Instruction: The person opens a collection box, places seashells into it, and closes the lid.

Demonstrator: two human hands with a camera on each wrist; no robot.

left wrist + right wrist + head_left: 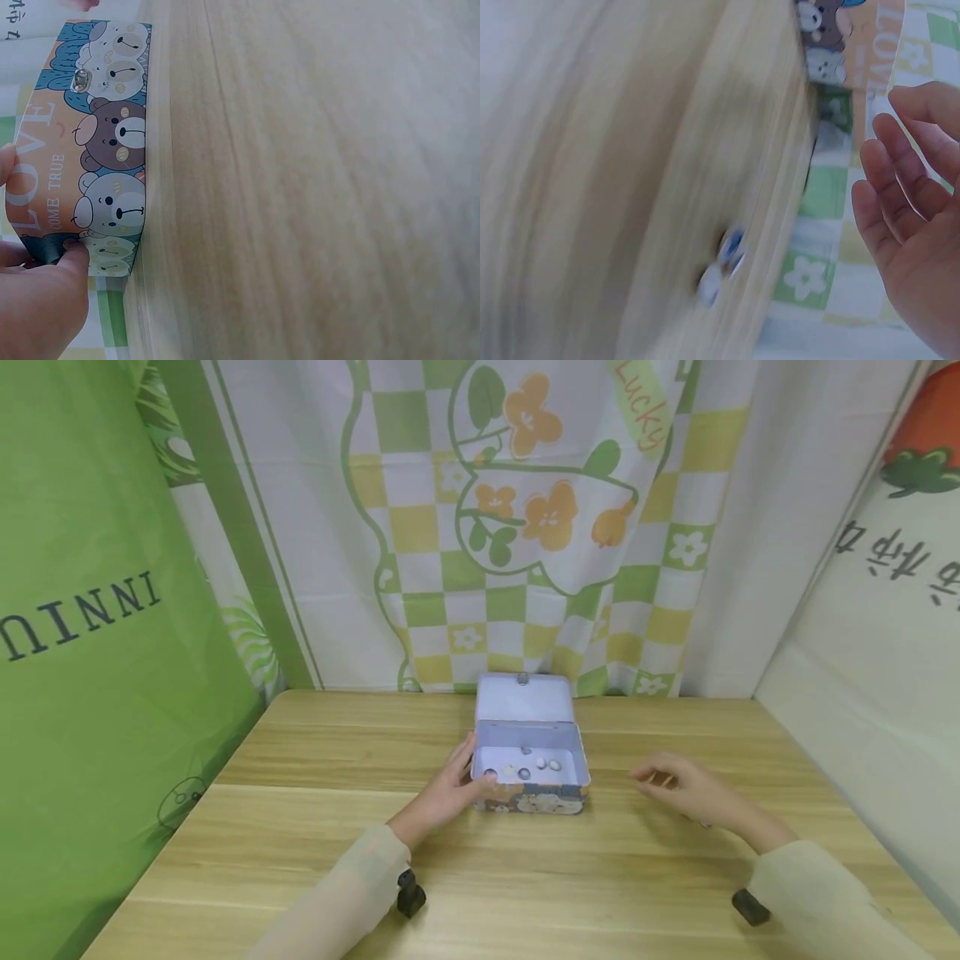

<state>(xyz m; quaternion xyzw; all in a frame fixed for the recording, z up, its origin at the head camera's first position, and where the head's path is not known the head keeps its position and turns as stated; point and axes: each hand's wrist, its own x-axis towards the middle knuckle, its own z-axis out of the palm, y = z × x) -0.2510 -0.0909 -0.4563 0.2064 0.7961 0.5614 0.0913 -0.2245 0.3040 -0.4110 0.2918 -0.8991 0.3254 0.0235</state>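
A tin box stands on the table with its lid raised against the back. Printed bears and the word LOVE cover its front. Several small, roundish, shiny pieces lie scattered on its pale floor. My left hand grips the box at its left front corner, thumb on the front wall and fingers along the side. To the right of the box, my right hand hovers above the table with loosely bent fingers and nothing in them. Below it lie a few small white and blue pieces, blurred in the right wrist view.
The wooden table runs back to a checked, flowered curtain. A green cloth hangs at the left and a white printed one at the right. Dark wrist cameras sit under both cuffs.
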